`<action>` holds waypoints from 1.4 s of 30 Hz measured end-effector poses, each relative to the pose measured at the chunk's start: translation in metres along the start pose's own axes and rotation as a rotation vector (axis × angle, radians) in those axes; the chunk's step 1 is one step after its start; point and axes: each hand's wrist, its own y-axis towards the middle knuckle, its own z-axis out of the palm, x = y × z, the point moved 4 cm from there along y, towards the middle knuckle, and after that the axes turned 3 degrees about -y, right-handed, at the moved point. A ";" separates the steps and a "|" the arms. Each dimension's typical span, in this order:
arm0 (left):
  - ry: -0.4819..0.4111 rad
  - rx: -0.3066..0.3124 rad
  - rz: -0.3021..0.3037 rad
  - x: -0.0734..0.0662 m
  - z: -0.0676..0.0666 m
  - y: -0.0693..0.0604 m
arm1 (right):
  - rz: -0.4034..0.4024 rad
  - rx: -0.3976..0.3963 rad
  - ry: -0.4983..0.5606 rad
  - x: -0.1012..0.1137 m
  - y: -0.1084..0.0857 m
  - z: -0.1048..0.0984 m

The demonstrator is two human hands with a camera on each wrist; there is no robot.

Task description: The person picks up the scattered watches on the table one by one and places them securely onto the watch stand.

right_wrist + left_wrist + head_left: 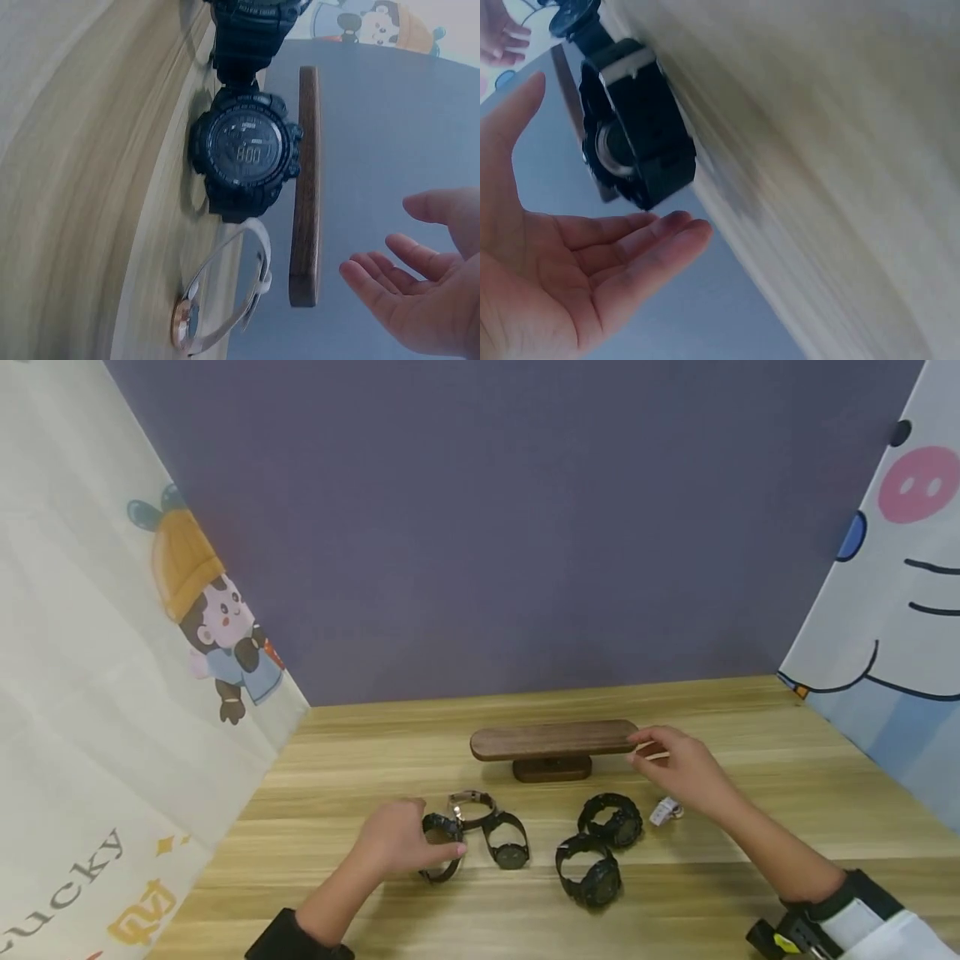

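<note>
In the head view, my left hand is beside the leftmost black watch, its thumb reaching over the near part. The left wrist view shows that hand with thumb and fingers spread around the black watch; whether a fingertip touches it I cannot tell. At the right end of a dark wooden stand hovers my right hand, fingers loosely bent. Seen from the right wrist, this hand holds nothing and is apart from the wooden bar.
Near the left hand lie a metal-coloured watch and another dark watch. Two bulky black watches touch at centre right, with a small white-strapped watch beside them. A grey-blue panel stands behind the table.
</note>
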 end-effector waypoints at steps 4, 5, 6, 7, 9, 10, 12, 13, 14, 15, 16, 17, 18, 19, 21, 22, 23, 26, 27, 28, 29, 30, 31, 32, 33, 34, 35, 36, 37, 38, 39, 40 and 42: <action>0.030 -0.006 0.013 -0.006 0.005 -0.003 | -0.029 -0.003 0.003 0.006 0.000 0.004; 0.031 -0.006 0.015 -0.006 0.005 -0.003 | -0.034 -0.002 0.007 0.008 0.000 0.004; 0.032 -0.005 0.014 -0.007 0.006 -0.003 | -0.036 0.000 0.012 0.010 0.001 0.005; 0.031 -0.002 0.010 -0.007 0.006 -0.003 | -0.039 0.004 0.018 0.011 0.001 0.006; 0.036 -0.001 0.008 -0.008 0.007 -0.003 | -0.043 0.012 0.030 0.015 0.001 0.008; 0.036 -0.002 0.007 -0.007 0.008 -0.002 | -0.043 0.019 0.037 0.016 0.001 0.009; 0.034 -0.007 0.005 -0.006 0.009 -0.002 | -0.048 0.027 0.046 0.017 0.002 0.012; 0.031 -0.009 0.008 -0.006 0.009 -0.002 | -0.051 0.028 0.048 0.017 0.002 0.013; 0.026 -0.011 0.012 -0.006 0.009 -0.002 | -0.055 0.029 0.049 0.017 0.002 0.014; 0.019 -0.013 0.017 -0.006 0.009 -0.002 | -0.058 0.031 0.050 0.017 0.002 0.014; 0.010 -0.010 0.017 -0.006 0.008 -0.002 | -0.061 0.033 0.049 0.017 0.002 0.015; -0.001 -0.009 0.018 -0.006 0.007 -0.003 | -0.065 0.032 0.048 0.018 0.003 0.015; -0.009 -0.007 0.021 -0.006 0.006 -0.003 | -0.068 0.033 0.048 0.019 0.003 0.015; -0.020 -0.008 0.024 -0.007 0.004 -0.003 | -0.072 0.033 0.048 0.020 0.003 0.014; -0.042 -0.013 0.029 -0.008 -0.002 -0.002 | -0.087 0.033 0.055 0.024 0.004 0.013; -0.055 -0.021 0.032 -0.009 -0.006 -0.001 | -0.090 0.033 0.056 0.025 0.004 0.012; -0.065 -0.034 0.039 -0.011 -0.010 0.000 | -0.093 0.033 0.056 0.027 0.005 0.011; -0.089 -0.075 0.057 -0.017 -0.022 0.004 | -0.101 0.036 0.052 0.031 0.007 0.010; -0.095 -0.092 0.066 -0.019 -0.026 0.006 | -0.101 0.037 0.047 0.032 0.007 0.010; -0.097 -0.108 0.075 -0.022 -0.029 0.007 | -0.101 0.040 0.044 0.034 0.008 0.010; -0.099 -0.122 0.084 -0.025 -0.032 0.009 | -0.109 0.042 0.046 0.035 0.009 0.010; -0.098 -0.137 0.095 -0.027 -0.034 0.010 | -0.115 0.044 0.050 0.037 0.010 0.011; -0.101 -0.151 0.105 -0.030 -0.036 0.011 | -0.122 0.046 0.053 0.039 0.011 0.011; -0.110 -0.165 0.116 -0.034 -0.038 0.012 | -0.128 0.049 0.059 0.041 0.011 0.012; -0.117 -0.176 0.128 -0.037 -0.039 0.013 | -0.133 0.052 0.067 0.043 0.012 0.013; -0.122 -0.187 0.141 -0.040 -0.040 0.015 | -0.138 0.057 0.076 0.045 0.013 0.015; -0.131 -0.196 0.154 -0.044 -0.040 0.016 | -0.143 0.062 0.084 0.047 0.013 0.016; -0.140 -0.205 0.167 -0.048 -0.040 0.017 | -0.145 0.067 0.092 0.050 0.013 0.018; -0.156 -0.214 0.179 -0.052 -0.040 0.018 | -0.151 0.073 0.100 0.052 0.014 0.020; -0.171 -0.221 0.195 -0.056 -0.039 0.019 | -0.157 0.080 0.107 0.055 0.014 0.022; -0.184 -0.228 0.211 -0.060 -0.039 0.020 | -0.163 0.088 0.113 0.057 0.014 0.024; -0.194 -0.236 0.227 -0.063 -0.038 0.021 | -0.169 0.095 0.117 0.060 0.014 0.027; -0.227 -0.255 0.254 -0.072 -0.036 0.024 | -0.186 0.108 0.118 0.064 0.014 0.031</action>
